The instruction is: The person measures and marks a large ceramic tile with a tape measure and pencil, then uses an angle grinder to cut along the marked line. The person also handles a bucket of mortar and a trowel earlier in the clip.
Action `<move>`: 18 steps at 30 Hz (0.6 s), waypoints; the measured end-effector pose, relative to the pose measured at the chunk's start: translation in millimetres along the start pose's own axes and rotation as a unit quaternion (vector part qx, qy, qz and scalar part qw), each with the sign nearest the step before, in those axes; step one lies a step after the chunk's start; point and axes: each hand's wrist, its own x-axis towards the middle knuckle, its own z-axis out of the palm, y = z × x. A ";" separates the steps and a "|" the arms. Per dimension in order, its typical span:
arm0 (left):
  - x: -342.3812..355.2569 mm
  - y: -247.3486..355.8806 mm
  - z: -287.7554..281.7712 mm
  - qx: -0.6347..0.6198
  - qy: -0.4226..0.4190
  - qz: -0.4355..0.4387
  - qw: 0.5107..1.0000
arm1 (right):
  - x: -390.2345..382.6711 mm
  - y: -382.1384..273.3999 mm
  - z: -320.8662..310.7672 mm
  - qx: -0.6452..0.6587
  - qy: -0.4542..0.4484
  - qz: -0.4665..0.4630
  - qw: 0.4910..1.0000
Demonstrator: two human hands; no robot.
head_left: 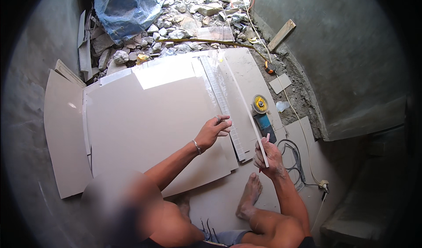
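My right hand (270,155) grips the near end of a long narrow pale tile strip (246,103), along with a thin pink stick (267,138), perhaps a marker. My left hand (216,128) hovers with loosely bent, parted fingers over the big beige tile panel (149,133), beside a long ribbed straightedge (220,103). An angle grinder (264,122) with a yellow disc lies just right of the strip, its dark cord (296,164) looped near my right hand.
Rubble (184,19), a blue plastic sheet (123,6) and an orange tape measure (269,67) lie beyond the tiles. Concrete walls (343,63) enclose both sides. Leaning panels (63,133) stand at left; a wood offcut (281,36), small tile (280,83), power cable and plug (324,184) are at right.
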 end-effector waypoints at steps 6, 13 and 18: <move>47.8 26.9 18.2 -0.262 -0.074 -0.059 0.961 | -26.1 15.3 5.9 0.135 -0.116 -0.003 0.984; 31.4 37.9 36.6 -0.149 0.062 0.042 0.986 | -41.8 49.8 7.8 -0.024 -0.113 -0.003 0.993; 13.5 31.3 37.6 -0.051 0.119 0.125 0.984 | -51.0 56.1 22.1 -0.176 -0.039 0.034 0.983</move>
